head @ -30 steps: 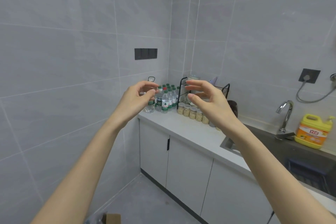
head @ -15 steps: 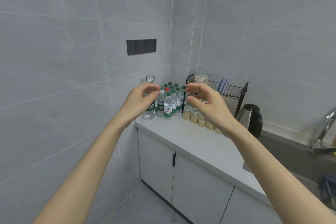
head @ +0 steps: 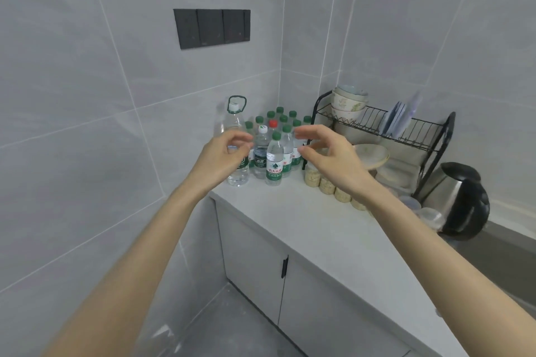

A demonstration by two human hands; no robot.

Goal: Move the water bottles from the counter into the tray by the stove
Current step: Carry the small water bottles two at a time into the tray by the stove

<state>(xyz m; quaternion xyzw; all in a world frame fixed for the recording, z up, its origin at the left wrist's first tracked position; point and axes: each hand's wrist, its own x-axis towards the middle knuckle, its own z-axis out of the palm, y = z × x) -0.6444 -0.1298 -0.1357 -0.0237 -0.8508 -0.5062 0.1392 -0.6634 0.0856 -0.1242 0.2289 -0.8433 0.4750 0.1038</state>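
My left hand [head: 223, 155] and right hand [head: 329, 158]: both raised, fingers loosely curled, holding nothing; beyond the hands, water bottles [head: 274, 162] clustered upright in the worktop [head: 319, 226] corner; dish rack [head: 406, 136] and kettle [head: 461, 200] to the right.

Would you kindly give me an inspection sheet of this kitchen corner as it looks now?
Surface: pale counter over cabinet doors.
Job's things: bottles upright, clustered in the corner; tray not in view.
Clutter: jars in a row; dish rack with bowls; kettle.
Hands: left hand and right hand held out before the bottles, fingers loosely curled, holding nothing.
Cables: nothing seen.
Surroundings: tiled walls; switch panel.
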